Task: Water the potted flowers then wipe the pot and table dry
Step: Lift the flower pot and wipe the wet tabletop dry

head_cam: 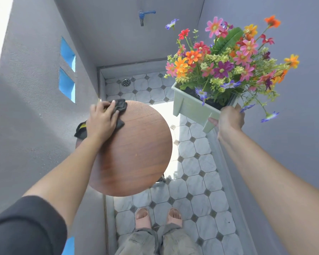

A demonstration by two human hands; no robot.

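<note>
A round brown wooden table point(136, 153) fills the middle of the view. My left hand point(101, 120) presses a dark cloth point(120, 107) flat against the table's far left edge. My right hand point(230, 120) holds a pale green rectangular pot point(190, 109) up in the air to the right of the table, gripping its near corner. The pot is tilted and full of colourful flowers point(226, 59) in pink, orange, red and purple.
Grey walls close in on the left, back and right. A blue tap point(144, 15) sticks out of the back wall above a floor drain point(126, 82). The floor is white tile. A black and yellow object point(80, 128) peeks out beside the table. My feet point(158, 218) stand below.
</note>
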